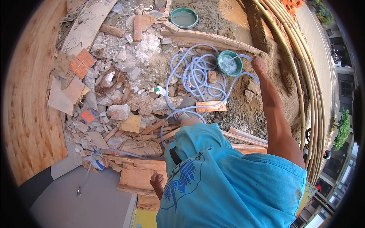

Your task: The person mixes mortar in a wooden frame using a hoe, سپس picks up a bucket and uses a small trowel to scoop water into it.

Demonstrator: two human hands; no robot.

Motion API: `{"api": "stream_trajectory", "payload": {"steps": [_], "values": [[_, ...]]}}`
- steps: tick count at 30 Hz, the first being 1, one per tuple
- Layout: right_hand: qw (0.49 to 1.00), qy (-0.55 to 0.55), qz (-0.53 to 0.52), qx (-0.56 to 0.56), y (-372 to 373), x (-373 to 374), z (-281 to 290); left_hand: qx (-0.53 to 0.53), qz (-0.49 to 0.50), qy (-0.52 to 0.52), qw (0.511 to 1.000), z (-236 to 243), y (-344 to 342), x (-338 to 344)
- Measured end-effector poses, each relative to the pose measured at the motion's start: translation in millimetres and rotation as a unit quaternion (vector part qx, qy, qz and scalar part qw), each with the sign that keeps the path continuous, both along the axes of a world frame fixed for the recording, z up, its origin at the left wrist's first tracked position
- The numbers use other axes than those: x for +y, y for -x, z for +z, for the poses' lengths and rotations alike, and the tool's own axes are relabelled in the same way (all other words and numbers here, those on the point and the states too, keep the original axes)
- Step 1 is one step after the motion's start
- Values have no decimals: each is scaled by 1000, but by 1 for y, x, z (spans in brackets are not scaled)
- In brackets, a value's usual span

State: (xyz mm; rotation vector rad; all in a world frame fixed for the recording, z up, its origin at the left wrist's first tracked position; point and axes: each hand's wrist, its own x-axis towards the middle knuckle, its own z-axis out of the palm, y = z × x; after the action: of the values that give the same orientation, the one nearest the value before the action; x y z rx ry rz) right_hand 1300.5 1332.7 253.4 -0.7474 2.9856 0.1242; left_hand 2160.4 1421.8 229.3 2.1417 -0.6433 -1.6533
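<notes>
My right hand (259, 65) is closed around a pale blue hose (246, 57) near its end, with the arm stretched out ahead. The hose end points into a green basin (240, 67), where the water (228, 65) looks white and churned. From my hand the hose runs back to loose coils (197, 76) on the ground beside the basin. My left hand (156, 181) hangs low by my side over wooden boards (141, 176), its fingers curled in and nothing visible in them.
A second green basin (184, 18) of murky water stands farther off, beyond a long plank (213, 40). Broken rubble (118, 112) and wood scraps cover the left. Bamboo poles (304, 76) run along the right. A plywood sheet (32, 95) stands far left.
</notes>
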Motion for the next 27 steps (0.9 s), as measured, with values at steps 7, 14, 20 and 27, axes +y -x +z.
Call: {"api": "stream_trajectory", "payload": {"steps": [7,14,20,27], "values": [[1000,9,2,-15,0,0,2,13,-28,13,999,-7,-9,3],[1000,21,10,-13,-5,1,8,45,35,-33,998,-31,-21,13],[1000,19,4,-5,4,4,0,49,42,-21,998,-44,-28,21],[1000,23,10,-5,4,4,-2,29,39,-33,998,-31,-19,17]]}}
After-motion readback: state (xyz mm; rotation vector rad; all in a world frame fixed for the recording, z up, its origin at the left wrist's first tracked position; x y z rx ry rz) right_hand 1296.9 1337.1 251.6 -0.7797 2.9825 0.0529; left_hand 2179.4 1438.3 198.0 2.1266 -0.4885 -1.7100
